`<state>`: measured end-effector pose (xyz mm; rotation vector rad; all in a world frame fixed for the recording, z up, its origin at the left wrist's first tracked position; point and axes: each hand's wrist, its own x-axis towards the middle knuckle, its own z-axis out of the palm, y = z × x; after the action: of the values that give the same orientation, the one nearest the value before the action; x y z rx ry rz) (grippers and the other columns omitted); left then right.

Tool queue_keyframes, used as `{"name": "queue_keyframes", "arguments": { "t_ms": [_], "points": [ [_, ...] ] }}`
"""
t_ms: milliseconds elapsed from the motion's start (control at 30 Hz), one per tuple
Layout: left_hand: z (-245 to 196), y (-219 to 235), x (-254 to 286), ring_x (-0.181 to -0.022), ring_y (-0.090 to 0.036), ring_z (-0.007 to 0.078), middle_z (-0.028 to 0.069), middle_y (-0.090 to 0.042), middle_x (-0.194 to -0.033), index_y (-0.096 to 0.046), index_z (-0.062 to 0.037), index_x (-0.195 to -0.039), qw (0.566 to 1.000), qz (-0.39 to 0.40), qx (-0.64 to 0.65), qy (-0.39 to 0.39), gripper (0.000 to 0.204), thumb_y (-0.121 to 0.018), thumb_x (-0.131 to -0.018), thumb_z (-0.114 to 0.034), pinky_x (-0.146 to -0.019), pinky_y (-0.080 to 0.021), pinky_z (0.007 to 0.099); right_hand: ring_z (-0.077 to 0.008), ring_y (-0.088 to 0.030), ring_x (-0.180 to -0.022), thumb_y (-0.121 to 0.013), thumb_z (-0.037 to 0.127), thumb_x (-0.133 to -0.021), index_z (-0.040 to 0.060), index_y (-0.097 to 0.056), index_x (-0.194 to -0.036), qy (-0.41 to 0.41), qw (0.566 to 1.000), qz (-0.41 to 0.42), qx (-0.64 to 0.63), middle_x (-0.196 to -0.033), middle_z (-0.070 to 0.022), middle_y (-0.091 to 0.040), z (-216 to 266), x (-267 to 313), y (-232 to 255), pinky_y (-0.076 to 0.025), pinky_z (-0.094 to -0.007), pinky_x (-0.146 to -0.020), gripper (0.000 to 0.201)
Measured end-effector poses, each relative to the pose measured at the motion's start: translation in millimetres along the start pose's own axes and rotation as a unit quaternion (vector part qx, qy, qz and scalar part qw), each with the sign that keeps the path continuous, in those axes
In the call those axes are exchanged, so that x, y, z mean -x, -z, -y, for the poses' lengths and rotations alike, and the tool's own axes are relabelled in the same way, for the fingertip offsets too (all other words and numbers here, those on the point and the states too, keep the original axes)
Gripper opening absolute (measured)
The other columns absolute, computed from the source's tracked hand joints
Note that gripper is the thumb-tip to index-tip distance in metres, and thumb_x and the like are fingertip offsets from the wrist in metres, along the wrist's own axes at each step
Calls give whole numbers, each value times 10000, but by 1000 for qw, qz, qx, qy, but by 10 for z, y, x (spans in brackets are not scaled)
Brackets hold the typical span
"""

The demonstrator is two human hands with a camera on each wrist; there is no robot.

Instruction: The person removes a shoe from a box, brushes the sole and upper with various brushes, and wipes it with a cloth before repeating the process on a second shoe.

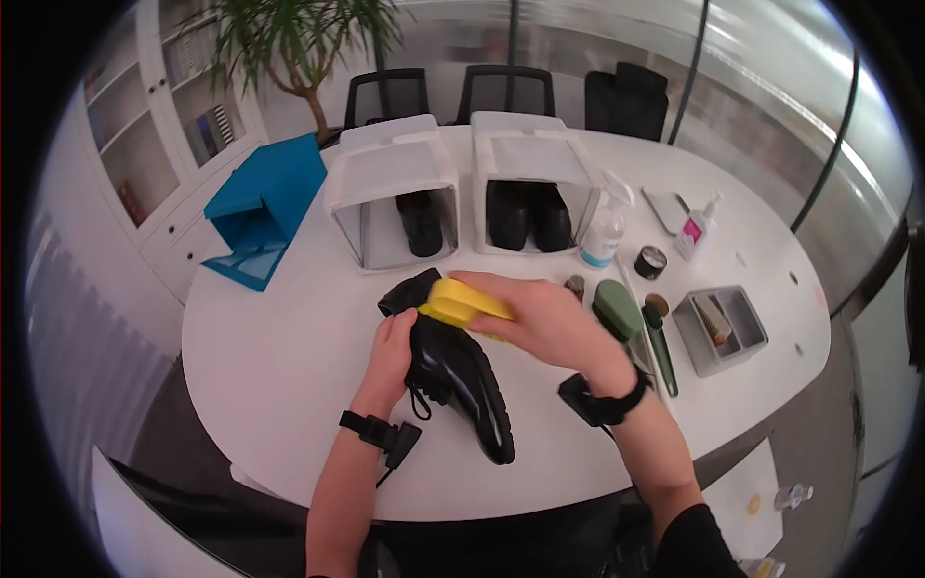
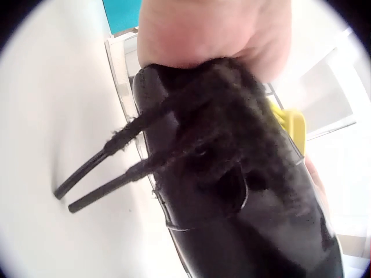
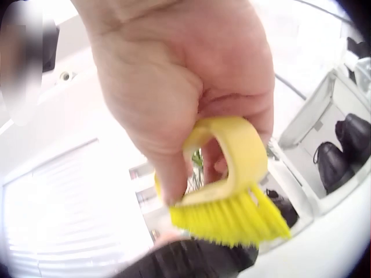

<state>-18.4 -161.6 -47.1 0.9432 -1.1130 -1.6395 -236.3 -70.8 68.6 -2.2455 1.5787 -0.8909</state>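
A glossy black lace-up shoe [image 1: 462,376] is tilted on its side, toe toward me and laces [image 2: 127,156] hanging to the left. My left hand [image 1: 390,356] holds it near the ankle opening; in the left wrist view the palm covers that end and hides the fingertips. In my right hand [image 1: 544,318] is a yellow scrub brush [image 1: 462,303], gripped by its looped handle. Its bristles [image 3: 232,220] point down at the heel end of the shoe, overlapping its sole edge in the right wrist view.
Two white shoe boxes [image 1: 390,173] with black shoes inside stand behind, beside a blue open box [image 1: 265,197]. To the right are a spray bottle [image 1: 604,231], a round tin [image 1: 650,261], a green brush [image 1: 617,308], a long-handled brush [image 1: 663,356], a grey divided caddy [image 1: 708,352] and a pump bottle [image 1: 696,231].
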Motion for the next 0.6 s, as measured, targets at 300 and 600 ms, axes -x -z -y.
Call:
{"name": "queue_keyframes", "arguments": {
  "t_ms": [300, 600],
  "points": [
    [-194, -34, 51, -996, -728, 229, 127, -732, -1135, -654, 21, -1190, 998, -28, 52, 7, 420, -516, -1044, -347, -895, -595, 363, -327, -686, -941, -745, 212, -923, 208, -634, -1416, 96, 994, -16, -48, -1040, -88, -739, 36, 404, 44, -562, -430, -829, 505],
    [-114, 137, 2, -931, -718, 210, 63, -735, -1064, -671, -72, -1145, 976, 2, 203, 74, 344, -520, -1033, -360, -846, -591, 384, -243, -685, -890, -735, 161, -917, 213, -694, -1362, 248, 958, 88, -117, -1045, -25, -736, 93, 1045, 277, -595, -351, -817, 451]
  ]
}}
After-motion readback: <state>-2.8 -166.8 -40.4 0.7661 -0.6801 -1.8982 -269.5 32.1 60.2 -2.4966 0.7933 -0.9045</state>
